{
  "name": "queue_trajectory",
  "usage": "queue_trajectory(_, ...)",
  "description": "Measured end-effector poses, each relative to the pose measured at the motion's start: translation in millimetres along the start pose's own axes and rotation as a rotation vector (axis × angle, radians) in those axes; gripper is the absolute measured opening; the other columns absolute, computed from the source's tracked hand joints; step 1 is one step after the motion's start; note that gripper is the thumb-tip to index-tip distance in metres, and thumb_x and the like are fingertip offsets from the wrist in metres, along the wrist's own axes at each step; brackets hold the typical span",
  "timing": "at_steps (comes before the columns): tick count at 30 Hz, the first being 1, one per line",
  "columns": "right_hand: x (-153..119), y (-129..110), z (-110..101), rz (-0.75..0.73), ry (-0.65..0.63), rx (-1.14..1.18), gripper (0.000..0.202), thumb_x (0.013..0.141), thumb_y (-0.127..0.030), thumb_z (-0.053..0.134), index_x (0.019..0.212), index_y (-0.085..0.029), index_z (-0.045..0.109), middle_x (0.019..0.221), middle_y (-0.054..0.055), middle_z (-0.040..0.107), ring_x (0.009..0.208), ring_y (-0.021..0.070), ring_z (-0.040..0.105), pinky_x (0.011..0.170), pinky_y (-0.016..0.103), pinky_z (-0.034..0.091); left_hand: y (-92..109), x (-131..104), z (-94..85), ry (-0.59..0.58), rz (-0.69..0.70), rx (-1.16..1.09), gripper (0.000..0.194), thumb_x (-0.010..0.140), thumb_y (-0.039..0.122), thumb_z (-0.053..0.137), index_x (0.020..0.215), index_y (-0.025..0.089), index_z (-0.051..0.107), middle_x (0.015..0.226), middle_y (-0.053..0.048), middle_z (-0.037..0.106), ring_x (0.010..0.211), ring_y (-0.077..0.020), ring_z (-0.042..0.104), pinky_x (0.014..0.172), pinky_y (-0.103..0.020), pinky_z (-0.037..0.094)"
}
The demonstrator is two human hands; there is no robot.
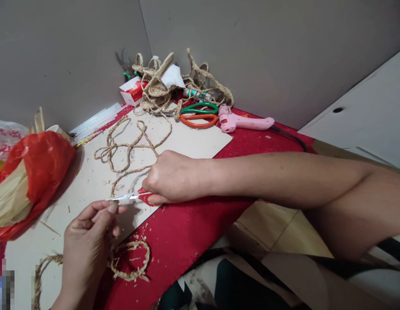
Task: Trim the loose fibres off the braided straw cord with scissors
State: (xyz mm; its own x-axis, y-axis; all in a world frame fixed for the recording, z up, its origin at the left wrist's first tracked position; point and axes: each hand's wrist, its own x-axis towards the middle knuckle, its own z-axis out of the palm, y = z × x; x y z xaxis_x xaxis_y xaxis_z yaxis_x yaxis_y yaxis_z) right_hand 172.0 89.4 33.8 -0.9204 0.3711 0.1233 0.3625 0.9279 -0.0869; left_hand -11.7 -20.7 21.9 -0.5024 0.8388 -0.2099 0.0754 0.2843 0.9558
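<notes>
My right hand (167, 178) is closed round the red handles of small scissors (125, 196), whose blades point left. The blade tips lie over a braided straw cord (113, 187), close to my left fingertips. My left hand (93, 232) pinches that cord between thumb and forefinger. From the pinch the cord runs up to loose loops on the white board (183, 142). Below my left hand hangs a rougher braided loop (146, 258) with frayed edges. Another thick braid (41, 273) curves out at the lower left.
An orange-red plastic bag (51, 159) with dry husks stands at the left. At the back lie coiled cords (155, 92), large scissors with green and orange handles (200, 115), a pink glue gun (245, 120), a small red-and-white box (132, 91) and clear sticks (96, 122).
</notes>
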Motion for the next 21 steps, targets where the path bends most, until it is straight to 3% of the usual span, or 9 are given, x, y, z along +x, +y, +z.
queue_trajectory(7,-2,5,-7,0.046,0.039,0.03,0.035,0.086,-0.043,0.048,0.084,-0.016,0.071,0.07,0.008,0.069,0.062,0.0172,0.057,0.053,0.027,0.022,8,-9,9.1,0.126,0.072,0.047,0.025,0.063,0.035,0.078,0.078,0.018,0.068,0.059,0.0,0.065,0.04,-0.0056,0.041,0.032,-0.014,0.025)
queue_trajectory(16,-2,5,-1,0.039,0.073,-0.019,0.038,0.082,-0.047,0.05,0.083,-0.015,0.071,0.066,0.009,0.068,0.065,0.0201,0.06,0.054,0.028,0.024,-1,-3,2.5,0.104,0.089,0.012,0.027,0.063,0.031,0.08,0.086,0.02,0.071,0.073,-0.003,0.072,0.044,-0.0055,0.046,0.035,-0.013,0.032)
queue_trajectory(21,0,5,-3,0.034,0.023,-0.029,0.031,0.085,-0.04,0.051,0.083,-0.016,0.071,0.067,0.008,0.068,0.065,0.0193,0.06,0.053,0.028,0.021,-4,1,-0.9,0.065,0.031,-0.045,0.027,0.062,0.028,0.08,0.086,0.021,0.07,0.072,-0.002,0.072,0.043,-0.0059,0.047,0.036,-0.014,0.035)
